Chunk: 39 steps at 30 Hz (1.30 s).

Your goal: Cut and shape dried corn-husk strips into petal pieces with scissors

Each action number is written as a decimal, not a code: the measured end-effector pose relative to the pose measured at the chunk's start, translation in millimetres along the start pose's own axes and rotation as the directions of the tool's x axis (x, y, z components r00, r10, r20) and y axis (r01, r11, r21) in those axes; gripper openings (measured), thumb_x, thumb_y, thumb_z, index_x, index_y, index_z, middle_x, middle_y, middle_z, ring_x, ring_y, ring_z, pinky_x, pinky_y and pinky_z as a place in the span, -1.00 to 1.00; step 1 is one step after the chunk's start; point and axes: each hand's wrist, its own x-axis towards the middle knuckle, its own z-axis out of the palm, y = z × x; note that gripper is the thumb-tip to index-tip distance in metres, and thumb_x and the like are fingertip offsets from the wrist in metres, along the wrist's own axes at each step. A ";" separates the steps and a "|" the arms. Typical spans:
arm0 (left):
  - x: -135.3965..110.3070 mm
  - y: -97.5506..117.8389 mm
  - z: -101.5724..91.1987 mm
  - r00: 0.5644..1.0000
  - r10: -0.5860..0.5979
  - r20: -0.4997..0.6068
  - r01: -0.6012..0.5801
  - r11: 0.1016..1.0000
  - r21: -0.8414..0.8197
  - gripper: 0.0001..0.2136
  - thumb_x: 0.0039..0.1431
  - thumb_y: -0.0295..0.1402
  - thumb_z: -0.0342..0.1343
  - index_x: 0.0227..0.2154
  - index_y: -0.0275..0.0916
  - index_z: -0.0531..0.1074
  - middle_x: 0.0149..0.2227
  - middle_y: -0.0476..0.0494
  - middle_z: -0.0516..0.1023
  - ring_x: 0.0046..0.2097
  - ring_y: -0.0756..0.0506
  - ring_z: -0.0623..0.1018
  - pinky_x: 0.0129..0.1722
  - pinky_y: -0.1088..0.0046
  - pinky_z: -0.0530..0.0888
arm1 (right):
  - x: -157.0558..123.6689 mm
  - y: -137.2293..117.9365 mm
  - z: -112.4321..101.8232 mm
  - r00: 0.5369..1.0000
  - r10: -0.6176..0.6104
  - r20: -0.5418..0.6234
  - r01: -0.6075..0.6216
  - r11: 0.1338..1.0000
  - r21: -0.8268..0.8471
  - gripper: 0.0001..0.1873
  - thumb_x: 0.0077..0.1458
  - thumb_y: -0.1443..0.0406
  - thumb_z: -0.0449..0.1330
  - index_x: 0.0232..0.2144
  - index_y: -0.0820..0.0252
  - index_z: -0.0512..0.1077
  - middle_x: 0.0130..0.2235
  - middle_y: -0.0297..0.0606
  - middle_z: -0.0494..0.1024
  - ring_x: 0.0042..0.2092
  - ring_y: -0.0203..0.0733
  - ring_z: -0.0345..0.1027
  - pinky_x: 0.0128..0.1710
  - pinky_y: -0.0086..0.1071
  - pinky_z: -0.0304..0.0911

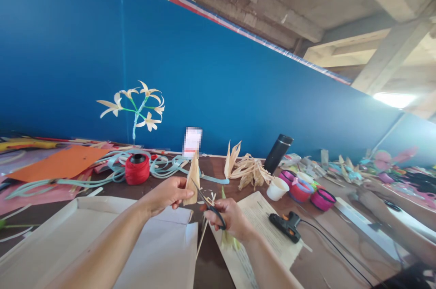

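Blue wall panels (218, 75) cross the frame behind a cluttered brown table (208, 261), with grey concrete beams (289, 2) at upper right. At the left edge lies a yellow tool (27, 144), and just below it an orange sheet (61, 161); a shallow white box (57, 234) fills the lower left. Above the sheet, 1 stem of pale flowers (135, 121) stands upright against the blue. Next come 1 red spool (137, 171) and loops of light-blue ribbon (163, 166). Near the centre, the left hand (173, 193) pinches a dried husk (193, 180) between thumb and fingers, its narrow tip up, in front of a blurred white rectangle (192, 141). Just right of it, the right hand (228, 216) has its fingers closed around the handles of the scissors (213, 209); the blades overlap the husk's right edge, though whether they bite into it I cannot tell. Farther right sit a heap of dry husks (250, 168), a printed paper (264, 221), 1 black bottle (278, 152), 1 white cup (277, 188) and 3 bright little baskets (323, 199). Below these, a black glue gun (286, 226) rests partly on the paper, trailing its cord (335, 248). Another person's arm (402, 216) reaches in at the right edge.
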 end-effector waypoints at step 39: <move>5.9 0.6 5.1 0.951 -0.021 -0.309 -0.016 0.993 -0.115 -0.66 -0.15 -0.16 0.17 -0.34 -0.30 0.42 -0.55 0.02 0.37 -0.55 0.10 0.31 -0.59 0.62 0.29 | -2.9 -6.7 1.0 1.000 0.008 0.024 -0.010 0.996 0.085 -0.61 -0.08 0.09 0.24 -0.30 0.31 0.49 -0.60 -0.37 0.34 -0.58 -0.42 0.17 -0.55 -0.49 0.04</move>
